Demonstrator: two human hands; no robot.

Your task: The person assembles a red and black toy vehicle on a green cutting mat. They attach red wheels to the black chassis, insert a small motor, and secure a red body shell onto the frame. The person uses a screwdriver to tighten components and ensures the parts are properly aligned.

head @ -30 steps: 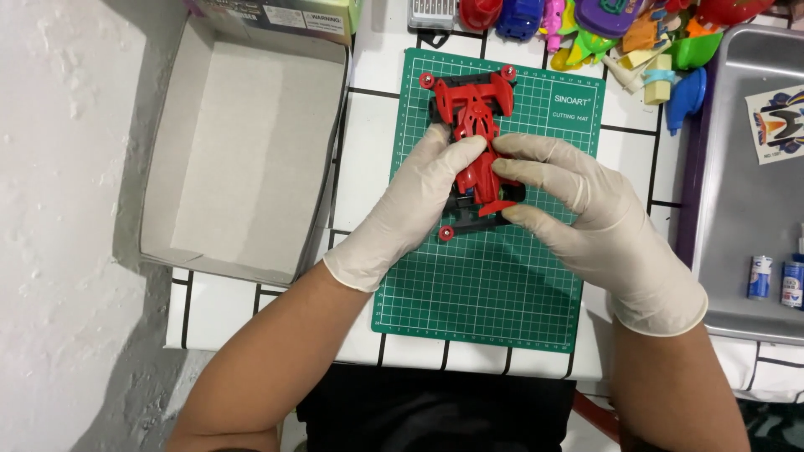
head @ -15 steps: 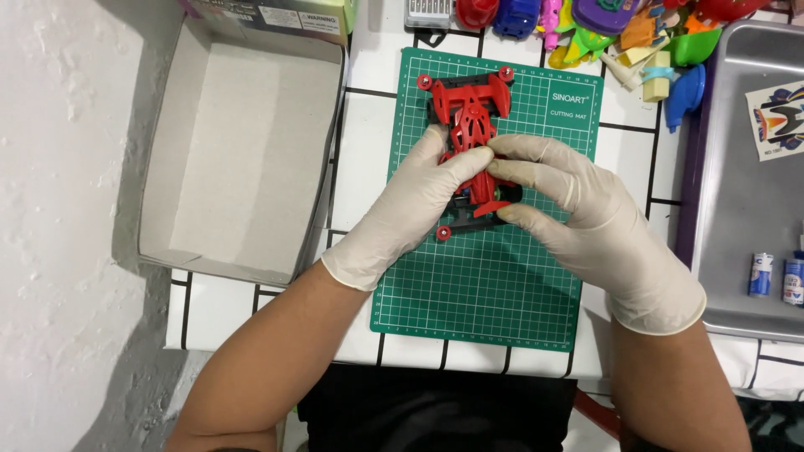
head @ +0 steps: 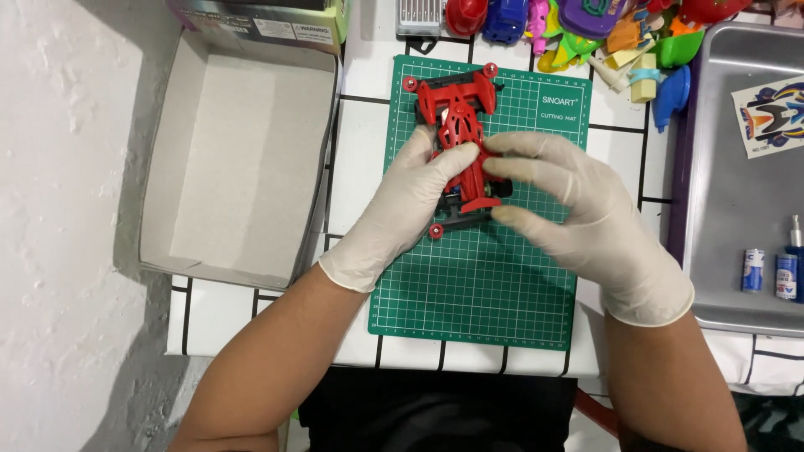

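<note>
A red toy race car (head: 457, 125) with a dark chassis lies lengthwise on a green cutting mat (head: 477, 285). Both hands wear pale rubber gloves. My left hand (head: 402, 209) grips the car's left side near its middle, fingers curled onto the red body. From the other side my right hand (head: 578, 218) holds it, fingers across the top and thumb at the near end. The car's middle and near part are mostly hidden under the fingers; small red rollers (head: 436, 230) show at its corners.
An open cardboard box (head: 239, 159) sits left of the mat. A metal tray (head: 729, 192) on the right holds a sticker sheet (head: 770, 117) and small bottles (head: 775, 272). Colourful plastic toys (head: 586, 33) crowd the far edge. The table has a white tiled pattern.
Both hands stay on the car with only slight finger shifts. The whole scene sits a little lower in the view.
</note>
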